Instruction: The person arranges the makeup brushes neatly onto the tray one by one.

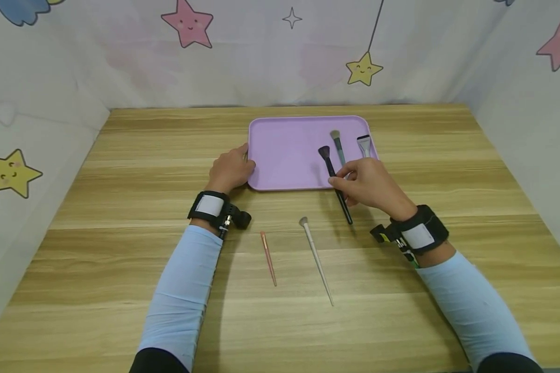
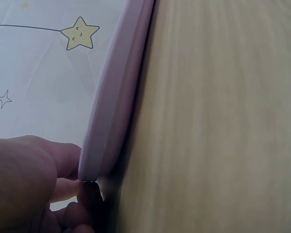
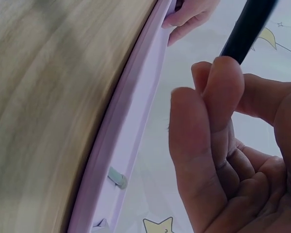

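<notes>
My right hand pinches a black makeup brush by its handle, the bristle end tilted away toward the tray. In the right wrist view the dark handle rises from between thumb and fingertips. The lilac tray lies flat at the back of the table. My left hand grips its left edge, thumb at the rim. Inside the tray, on its right side, are a grey-green brush and a wide flat brush, their lower handles hidden by my right hand.
Nearer on the wooden table lie a short pink brush and a longer whitish brush. A pale curtain with printed stars stands behind the table's back edge and along the sides.
</notes>
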Available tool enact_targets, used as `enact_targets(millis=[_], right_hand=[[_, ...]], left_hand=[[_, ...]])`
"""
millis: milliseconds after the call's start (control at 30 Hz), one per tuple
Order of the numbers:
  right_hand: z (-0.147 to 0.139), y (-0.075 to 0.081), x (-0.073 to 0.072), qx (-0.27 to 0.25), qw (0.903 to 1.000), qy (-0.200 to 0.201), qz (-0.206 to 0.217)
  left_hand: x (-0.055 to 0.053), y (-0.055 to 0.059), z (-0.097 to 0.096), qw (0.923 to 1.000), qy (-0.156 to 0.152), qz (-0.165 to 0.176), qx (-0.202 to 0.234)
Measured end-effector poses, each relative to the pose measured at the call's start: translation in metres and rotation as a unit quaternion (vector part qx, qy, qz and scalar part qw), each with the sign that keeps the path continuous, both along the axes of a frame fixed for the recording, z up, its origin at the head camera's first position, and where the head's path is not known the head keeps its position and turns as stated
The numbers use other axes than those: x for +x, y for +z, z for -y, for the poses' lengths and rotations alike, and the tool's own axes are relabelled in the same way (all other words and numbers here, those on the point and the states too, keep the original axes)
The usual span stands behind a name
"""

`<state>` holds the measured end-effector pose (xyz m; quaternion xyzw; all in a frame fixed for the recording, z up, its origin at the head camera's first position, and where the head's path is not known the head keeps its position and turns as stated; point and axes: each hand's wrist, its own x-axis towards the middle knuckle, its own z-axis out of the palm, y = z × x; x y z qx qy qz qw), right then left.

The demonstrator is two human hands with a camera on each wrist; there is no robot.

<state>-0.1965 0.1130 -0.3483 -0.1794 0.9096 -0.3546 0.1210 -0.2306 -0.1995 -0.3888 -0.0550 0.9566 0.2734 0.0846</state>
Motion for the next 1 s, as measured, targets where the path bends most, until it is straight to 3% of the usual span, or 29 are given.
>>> enact_targets(millis=[1000], right_hand=[[0.008, -0.005, -0.018, -0.015, 0.9998, -0.013, 0.006]], left_hand=[[0.001, -0.002, -0.001, 0.9999, 0.012, -0.002, 0.001]])
